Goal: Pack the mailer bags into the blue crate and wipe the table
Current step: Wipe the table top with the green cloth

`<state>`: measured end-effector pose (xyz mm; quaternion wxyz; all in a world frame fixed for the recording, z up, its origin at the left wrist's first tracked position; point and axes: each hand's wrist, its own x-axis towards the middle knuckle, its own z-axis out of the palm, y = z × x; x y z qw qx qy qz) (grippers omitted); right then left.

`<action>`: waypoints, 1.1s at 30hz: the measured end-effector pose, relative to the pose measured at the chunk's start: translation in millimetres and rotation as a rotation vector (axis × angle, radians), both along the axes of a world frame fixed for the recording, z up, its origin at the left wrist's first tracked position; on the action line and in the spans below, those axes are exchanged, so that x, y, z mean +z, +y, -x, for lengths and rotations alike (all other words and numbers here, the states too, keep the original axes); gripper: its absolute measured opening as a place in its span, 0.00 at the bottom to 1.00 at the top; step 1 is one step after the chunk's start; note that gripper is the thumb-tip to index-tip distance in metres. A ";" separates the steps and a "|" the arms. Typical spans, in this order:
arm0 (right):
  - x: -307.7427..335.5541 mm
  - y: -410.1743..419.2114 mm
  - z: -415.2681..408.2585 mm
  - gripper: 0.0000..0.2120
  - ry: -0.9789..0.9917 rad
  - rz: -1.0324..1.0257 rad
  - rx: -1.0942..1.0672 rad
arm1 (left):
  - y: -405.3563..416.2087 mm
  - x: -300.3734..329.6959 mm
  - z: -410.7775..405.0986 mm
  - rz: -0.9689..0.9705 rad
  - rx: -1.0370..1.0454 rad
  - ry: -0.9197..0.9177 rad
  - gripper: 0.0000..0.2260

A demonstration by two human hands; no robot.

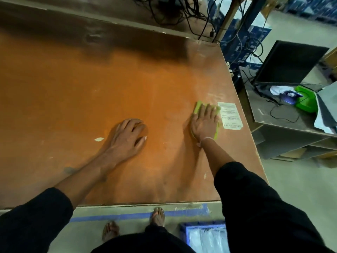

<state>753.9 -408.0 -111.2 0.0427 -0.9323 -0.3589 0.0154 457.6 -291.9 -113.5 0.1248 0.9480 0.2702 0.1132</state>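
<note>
The right hand [205, 123] lies flat on a green cloth [198, 106], fingers stretched forward and pressing it down onto the orange-brown table [91, 84]; the palm covers most of the cloth, so only its far corner and a thin strip along the right side show. Just right of the cloth, and touching or nearly touching it, a white shipping label [230, 115] is stuck flat on the table near the right edge. The left hand [128, 134] rests on the bare tabletop well apart from the right hand, fingers loosely curled with the tips down, holding nothing. A small pale chip [99, 139] marks the surface just left of that hand. Both forearms come out of black sleeves [264, 207]. On the floor below the near edge of the table, the blue crate [184, 229] stands to the right of the person's bare feet [158, 216], partly hidden by the right sleeve; clear, pale mailer bags [206, 240] lie inside it, though the blur makes their number hard to judge. A strip of blue tape [127, 215] runs along the floor beside the table edge. Off to the right, a dark monitor [288, 63] stands on a grey shelf unit [284, 128].
</note>
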 end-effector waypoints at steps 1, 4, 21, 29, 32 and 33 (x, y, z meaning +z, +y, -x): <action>0.0 7.1 8.0 0.30 -0.004 -0.017 0.208 | 2.3 1.4 -1.8 -0.002 -0.009 -0.007 0.25; -1.4 10.0 4.7 0.28 0.009 -0.020 0.654 | 17.0 2.0 -6.5 -0.024 -0.006 -0.024 0.25; -2.6 94.8 -27.0 0.31 -0.012 -0.005 0.350 | 67.4 -2.2 -14.7 -0.053 0.214 0.066 0.26; -1.5 112.8 -66.0 0.33 -0.027 0.039 0.162 | 67.8 -3.4 -15.1 -0.063 0.208 0.037 0.27; 0.6 120.4 -50.6 0.30 0.007 -0.003 0.630 | 68.3 -5.0 -16.0 -0.080 0.209 0.029 0.27; -0.6 119.3 -56.8 0.29 0.011 -0.010 0.746 | 68.8 -5.8 -15.6 -0.087 0.215 0.025 0.26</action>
